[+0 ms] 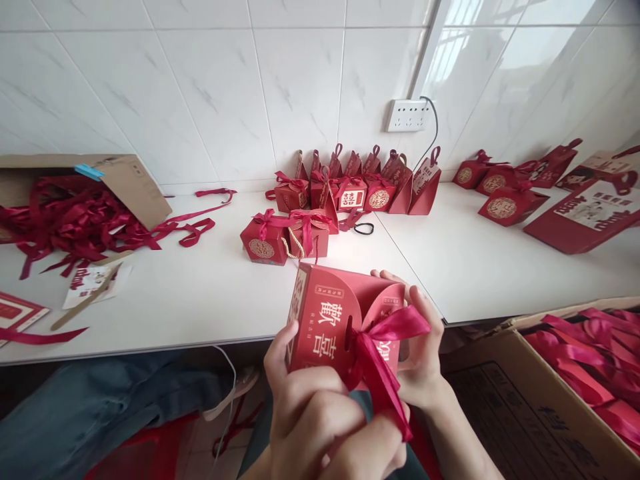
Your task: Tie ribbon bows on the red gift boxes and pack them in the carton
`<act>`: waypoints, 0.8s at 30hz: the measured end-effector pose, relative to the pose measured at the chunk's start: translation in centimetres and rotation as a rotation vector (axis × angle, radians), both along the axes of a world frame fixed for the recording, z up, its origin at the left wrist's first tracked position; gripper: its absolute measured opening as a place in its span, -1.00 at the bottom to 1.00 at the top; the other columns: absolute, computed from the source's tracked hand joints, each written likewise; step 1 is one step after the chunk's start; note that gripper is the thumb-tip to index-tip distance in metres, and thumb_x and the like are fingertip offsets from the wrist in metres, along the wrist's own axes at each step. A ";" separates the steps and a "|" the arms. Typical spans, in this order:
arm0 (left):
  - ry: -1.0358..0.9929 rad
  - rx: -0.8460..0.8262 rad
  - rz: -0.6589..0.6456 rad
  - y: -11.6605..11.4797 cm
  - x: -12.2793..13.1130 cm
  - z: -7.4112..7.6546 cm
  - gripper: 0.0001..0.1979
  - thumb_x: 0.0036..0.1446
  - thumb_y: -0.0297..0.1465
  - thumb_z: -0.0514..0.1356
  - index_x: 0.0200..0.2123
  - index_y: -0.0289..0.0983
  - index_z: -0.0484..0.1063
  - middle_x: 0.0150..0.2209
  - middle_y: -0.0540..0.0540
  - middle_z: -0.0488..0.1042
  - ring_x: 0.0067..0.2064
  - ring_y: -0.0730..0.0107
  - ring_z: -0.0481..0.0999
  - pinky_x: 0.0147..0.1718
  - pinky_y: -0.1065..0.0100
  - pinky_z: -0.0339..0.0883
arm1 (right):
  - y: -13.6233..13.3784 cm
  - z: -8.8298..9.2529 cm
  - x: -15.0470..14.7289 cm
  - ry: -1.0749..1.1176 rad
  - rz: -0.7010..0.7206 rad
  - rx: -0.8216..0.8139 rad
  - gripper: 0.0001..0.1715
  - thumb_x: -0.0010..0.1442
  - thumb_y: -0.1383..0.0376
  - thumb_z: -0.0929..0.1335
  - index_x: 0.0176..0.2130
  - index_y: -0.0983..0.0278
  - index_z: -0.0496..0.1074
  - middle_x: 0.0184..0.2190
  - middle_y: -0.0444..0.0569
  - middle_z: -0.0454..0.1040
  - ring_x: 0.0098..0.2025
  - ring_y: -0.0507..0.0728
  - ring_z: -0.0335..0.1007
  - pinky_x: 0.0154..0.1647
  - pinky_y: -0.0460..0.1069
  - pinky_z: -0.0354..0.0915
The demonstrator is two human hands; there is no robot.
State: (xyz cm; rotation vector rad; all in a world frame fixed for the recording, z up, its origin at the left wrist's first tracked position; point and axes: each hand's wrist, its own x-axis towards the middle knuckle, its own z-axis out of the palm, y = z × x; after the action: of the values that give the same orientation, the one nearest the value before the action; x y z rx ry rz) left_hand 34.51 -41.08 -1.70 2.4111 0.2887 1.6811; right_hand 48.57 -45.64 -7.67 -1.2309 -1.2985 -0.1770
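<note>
The red box (345,300) is up in the air in front of the white table (190,293), just over the person's lap. Two big gold-white signs on it read 歡喜, one under the other. A tiny label near them is too small to read, and the pink bow (377,340) covers some words on the other flap. The side with writing faces up at the person, its words almost upright. It looks longest from left to right, but fingers hide the near edge, so I can't be sure.

The right hand (425,340) is bent round the box's right side and holds it. The left hand (320,413) is curled on the left and near sides, holding it too; I can't tell if it pinches the bow's tail. The brown carton (515,393) is cut off, its dark print hard to read.
</note>
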 end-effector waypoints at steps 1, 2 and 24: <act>0.006 -0.003 -0.002 0.0 0.0 0.0 -0.82 -0.08 -0.60 0.23 -0.45 -0.20 0.37 -0.65 0.13 0.30 -0.49 0.47 0.31 0.06 -0.10 0.22 | 0.0 0.0 0.0 0.007 -0.004 0.001 0.09 -0.01 0.21 0.47 0.29 0.02 -0.18 0.22 0.08 0.08 0.23 0.37 0.07 0.15 0.36 0.18; 0.012 -0.006 -0.003 -0.1 0.0 0.0 -0.82 -0.08 -0.60 0.22 -0.45 -0.20 0.37 -0.65 0.13 0.31 -0.48 0.47 0.32 0.07 -0.10 0.22 | -0.1 0.0 0.0 0.014 -0.007 0.001 0.08 -0.01 0.21 0.47 0.29 0.01 -0.18 0.22 0.07 0.08 0.24 0.36 0.07 0.15 0.35 0.18; 0.044 0.014 0.000 -0.2 -0.1 0.1 -0.84 -0.07 -0.56 0.22 -0.45 -0.19 0.36 -0.66 0.14 0.31 -0.51 0.48 0.34 0.07 -0.03 0.24 | -0.2 -0.3 -0.1 0.044 -0.015 -0.005 0.09 -0.03 0.14 0.48 0.28 -0.02 -0.16 0.22 0.06 0.09 0.24 0.37 0.07 0.15 0.36 0.15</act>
State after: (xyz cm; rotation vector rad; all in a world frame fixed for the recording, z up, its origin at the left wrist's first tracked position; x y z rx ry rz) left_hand 34.37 -41.25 -1.60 2.4605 0.2837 1.6375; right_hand 48.46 -45.87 -7.99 -1.2430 -1.2523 -0.1563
